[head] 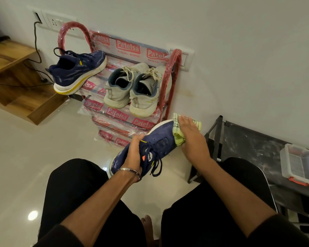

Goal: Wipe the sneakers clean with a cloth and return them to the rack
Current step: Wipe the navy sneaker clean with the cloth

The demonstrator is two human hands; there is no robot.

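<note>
**A:** What are the hands doing?

**B:** The left hand (135, 154) grips a navy blue mesh sneaker (150, 148) around its middle, fingers curled over the collar, toe tilted up and away. The right hand (190, 138) lies flat with straight fingers, pressing a pale yellow checked cloth (178, 138) onto the toe.

**A:** And beyond them?

**B:** A red plastic-wrapped metal shoe rack (171, 77) holds the matching navy sneaker (78, 73) and a grey lace-up pair (132, 88). At right, a clear plastic lidded box (300, 164) sits on a black shelf (253, 145); its contents cannot be made out.
</note>
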